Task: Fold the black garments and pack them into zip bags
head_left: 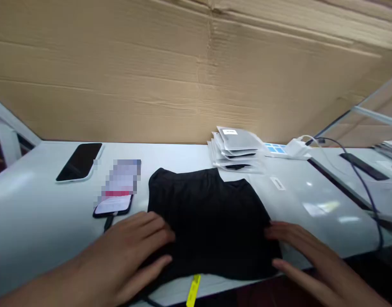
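Observation:
A black garment (211, 221) lies spread on the white table, its kind not certain from this side. On its left part rests my left hand (138, 251), fingers stretched and thumb apart, pressing on the fabric. My right hand (307, 256) touches the garment's right edge, with the thumb held away from the fingers. From under the near hem a yellow strip (193, 291) sticks out over the table's front edge. Behind the garment is a stack of frosted plastic bags (237, 149) with dark items inside. A clear bag with a white label (277, 183) appears to lie right of the garment.
A dark-screened phone (80, 162) and a second phone (114, 204) with a cable lie at left. A white power strip (293, 149) with cables stands at back right. A dark bar (339, 183) lies on the right. Cardboard (196, 72) walls off the back.

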Demonstrator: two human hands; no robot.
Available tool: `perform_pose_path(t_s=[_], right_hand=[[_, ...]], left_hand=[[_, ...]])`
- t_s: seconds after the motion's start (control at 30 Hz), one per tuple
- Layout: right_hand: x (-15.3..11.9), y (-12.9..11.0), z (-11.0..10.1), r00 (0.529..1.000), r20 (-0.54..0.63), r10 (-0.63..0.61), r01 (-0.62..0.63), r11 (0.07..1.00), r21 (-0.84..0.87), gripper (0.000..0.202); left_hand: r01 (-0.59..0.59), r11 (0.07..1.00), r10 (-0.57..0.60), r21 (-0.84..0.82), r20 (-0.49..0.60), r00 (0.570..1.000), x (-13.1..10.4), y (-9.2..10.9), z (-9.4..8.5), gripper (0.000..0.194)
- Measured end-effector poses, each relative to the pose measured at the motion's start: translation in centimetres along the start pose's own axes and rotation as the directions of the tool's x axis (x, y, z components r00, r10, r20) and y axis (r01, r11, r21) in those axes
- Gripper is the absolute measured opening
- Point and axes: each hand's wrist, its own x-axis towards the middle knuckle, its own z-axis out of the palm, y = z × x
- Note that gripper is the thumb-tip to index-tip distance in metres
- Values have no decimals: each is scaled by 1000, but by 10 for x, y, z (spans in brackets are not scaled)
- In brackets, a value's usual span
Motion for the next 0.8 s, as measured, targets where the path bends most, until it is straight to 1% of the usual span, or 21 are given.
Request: perform_pose_path(t_s=[0.07, 0.1, 0.17, 0.2, 0.27, 0.37, 0.43, 0.5, 0.57, 0.67, 0.7, 0.73, 0.8], right_hand=[[27, -9, 9, 998, -58, -6, 5, 1000, -19, 41], [41, -13, 16, 998, -63, -21, 19, 999, -36, 45], [66, -16, 34, 998, -31, -49, 47, 996, -78, 54], [75, -14, 44, 998, -6, -59, 58, 994, -96, 57], [85, -8, 60, 997, 40, -67, 72, 991, -116, 60], [83, 5, 72, 995, 48, -87, 93, 989, -117, 62], [80, 13, 74, 995, 23, -100, 102, 987, -121, 65], [79, 18, 74, 994, -6, -112, 110, 987, -119, 66], [82, 19, 68, 993, -22, -116, 113, 989, -94, 64], [98, 16, 50, 994, -41, -102, 101, 995, -26, 53], [107, 14, 43, 994, -55, -97, 97, 995, -3, 48], [116, 12, 37, 993, -74, -95, 96, 995, 13, 44], [137, 8, 27, 997, -39, -71, 73, 997, 41, 41]], left_hand=[[-53, 996, 52, 78, 9, 999, 27, -10, 9, 38], [-62, 992, 61, 114, 16, 998, 37, -16, 17, 47], [-25, 988, 20, 152, 33, 999, 51, -27, 34, 62], [9, 987, -16, 158, 44, 999, 54, -32, 42, 68], [66, 987, -77, 149, 67, 995, 53, -39, 53, 75], [103, 988, -114, 111, 101, 988, 48, -41, 57, 81], [118, 989, -127, 87, 109, 986, 49, -39, 55, 81], [115, 990, -123, 80, 106, 987, 54, -39, 49, 77], [132, 987, -141, 94, 91, 986, 64, -47, 38, 68], [222, 957, -240, 184, 79, 968, 83, -74, 14, 46], [203, 950, -230, 238, 91, 969, 89, -85, 7, 37], [150, 953, -188, 263, 124, 974, 95, -96, 0, 30], [84, 969, -135, 231, 215, 967, 104, -115, -7, 22]])
